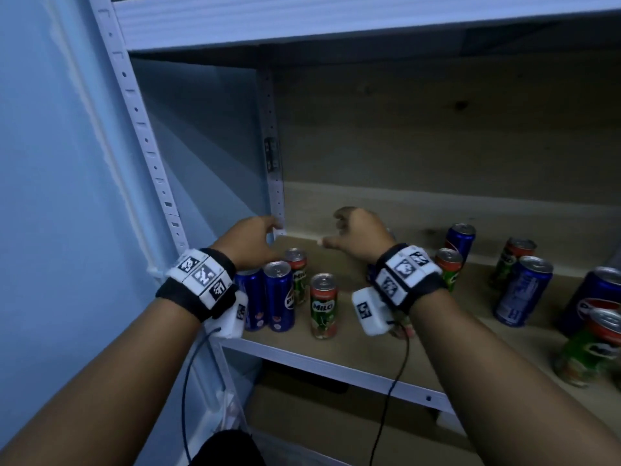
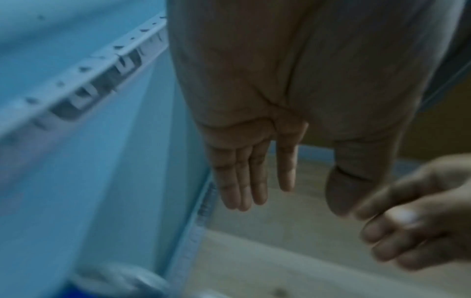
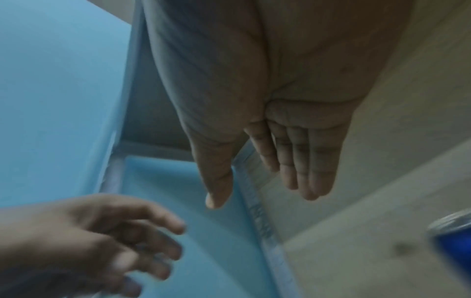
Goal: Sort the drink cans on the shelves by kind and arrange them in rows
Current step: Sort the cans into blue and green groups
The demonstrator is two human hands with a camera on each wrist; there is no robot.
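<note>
Blue Pepsi cans and green-and-red Milo cans stand upright on a wooden shelf (image 1: 356, 344). Two Pepsi cans (image 1: 279, 297) stand side by side at the left front, a Milo can (image 1: 297, 277) behind them, and another Milo can (image 1: 323, 306) alone to their right. My left hand (image 1: 250, 242) hovers over the left group, fingers straight, holding nothing; its fingers (image 2: 242, 181) show in the left wrist view. My right hand (image 1: 359, 233) hangs above the shelf's middle, also empty, its fingers (image 3: 303, 161) straight. Several more cans of both kinds (image 1: 524, 290) stand scattered on the right.
A white perforated upright (image 1: 148, 146) and a blue wall (image 1: 50, 163) close off the left side. Another upright (image 1: 274, 163) stands at the back left corner. An upper shelf (image 1: 336, 21) runs overhead. A lower shelf (image 1: 353, 428) lies below.
</note>
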